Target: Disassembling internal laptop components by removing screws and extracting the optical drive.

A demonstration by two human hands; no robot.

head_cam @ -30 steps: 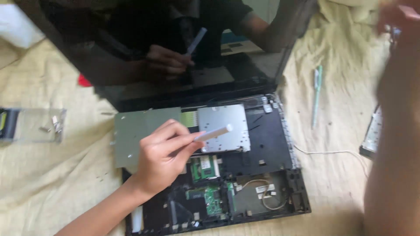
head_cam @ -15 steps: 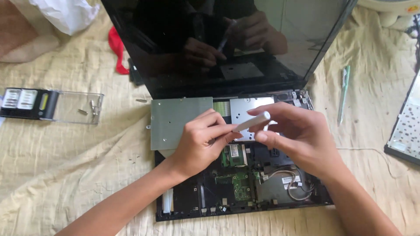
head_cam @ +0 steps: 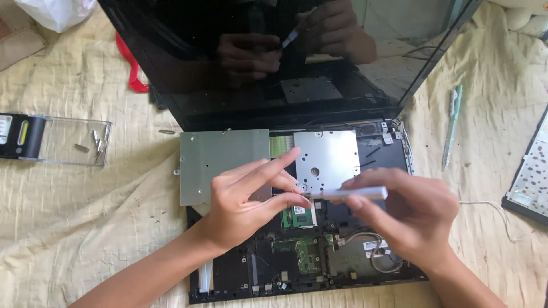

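Both hands are meeting over an opened laptop that is lying on a cream cloth. The left hand is pinching one end of a thin white tool between thumb and fingertips, its index finger stretching out straight toward the middle of the machine. The right hand is closing its fingers around the other end of the same tool, so the tool is being held level between the two hands, just above the bare insides of the laptop.

Under the hands, two silver metal plates are sitting side by side: a larger one on the left and a smaller one with holes in it on the right. Lower down, a green circuit board and some loose wires are showing (the keyboard cover is off). The dark screen is standing open behind, mirroring both hands.

Off to the left, a clear plastic box is holding a few small screws, with a black case touching its left end. A red strap is peeking out beside the screen. To the right, a pale green pen is lying on the cloth, well apart from the hands, and a loose keyboard is resting at the far right edge.
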